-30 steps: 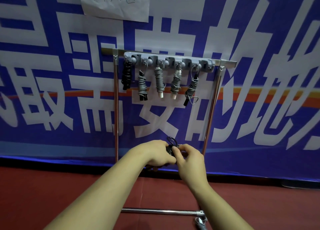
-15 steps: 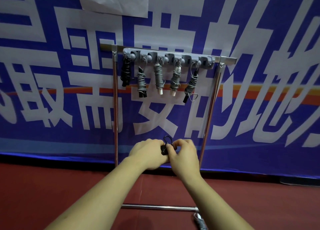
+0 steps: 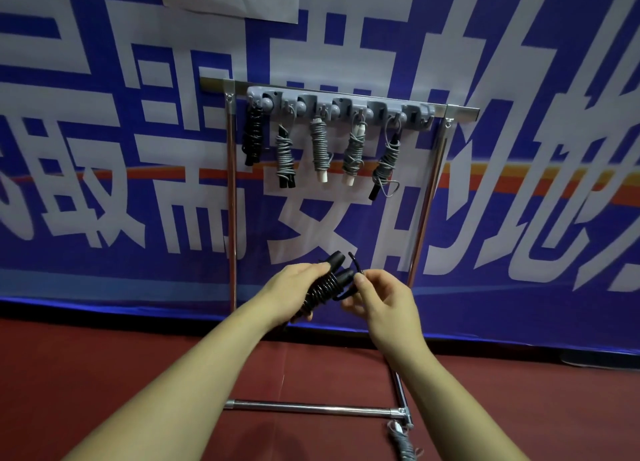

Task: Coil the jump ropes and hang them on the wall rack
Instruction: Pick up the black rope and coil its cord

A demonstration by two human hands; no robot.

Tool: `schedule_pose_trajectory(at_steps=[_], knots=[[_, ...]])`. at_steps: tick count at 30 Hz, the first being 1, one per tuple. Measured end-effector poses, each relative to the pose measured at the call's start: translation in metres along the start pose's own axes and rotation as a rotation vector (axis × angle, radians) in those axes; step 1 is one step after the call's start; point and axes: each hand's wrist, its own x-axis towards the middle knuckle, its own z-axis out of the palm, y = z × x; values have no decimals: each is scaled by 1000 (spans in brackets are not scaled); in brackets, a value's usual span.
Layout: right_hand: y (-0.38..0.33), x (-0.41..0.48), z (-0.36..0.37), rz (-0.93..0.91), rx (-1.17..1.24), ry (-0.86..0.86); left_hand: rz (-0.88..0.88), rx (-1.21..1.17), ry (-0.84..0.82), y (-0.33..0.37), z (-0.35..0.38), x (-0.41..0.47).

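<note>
My left hand (image 3: 294,292) grips a black jump rope (image 3: 325,287) coiled tightly round its two handles, tilted up to the right. My right hand (image 3: 382,297) pinches the rope's loose black end beside the handles. Above them a grey hook rack (image 3: 341,105) is fixed to a metal frame. Several coiled ropes hang from its hooks: a black one (image 3: 252,138) at the left, grey ones (image 3: 320,148) in the middle, a grey one with a black handle (image 3: 386,164) at the right. The rightmost hook (image 3: 420,114) holds nothing.
The rack's chrome stand (image 3: 231,218) has two uprights and a floor bar (image 3: 311,408) on the red floor. Another grey coiled rope (image 3: 401,443) lies on the floor by the stand's right foot. A blue and white banner (image 3: 104,200) covers the wall behind.
My hands have drawn apart. The left now shows the whole coiled bundle, tilted, and the right has come off to the right with the rope's end. The small loop above my hands is gone.
</note>
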Motion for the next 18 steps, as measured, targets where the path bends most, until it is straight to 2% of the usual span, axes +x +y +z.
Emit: schedule_pose_trajectory(at_steps=[7, 14, 18], knots=[[-4, 4, -7, -222, -486, -28, -41, 25, -6, -3, -6, 3], [-7, 7, -9, -314, -813, -147, -55, 45, -43, -7, -8, 2], [-13, 4, -7, -303, -930, -197, -56, 50, -42, -9, -8, 3]])
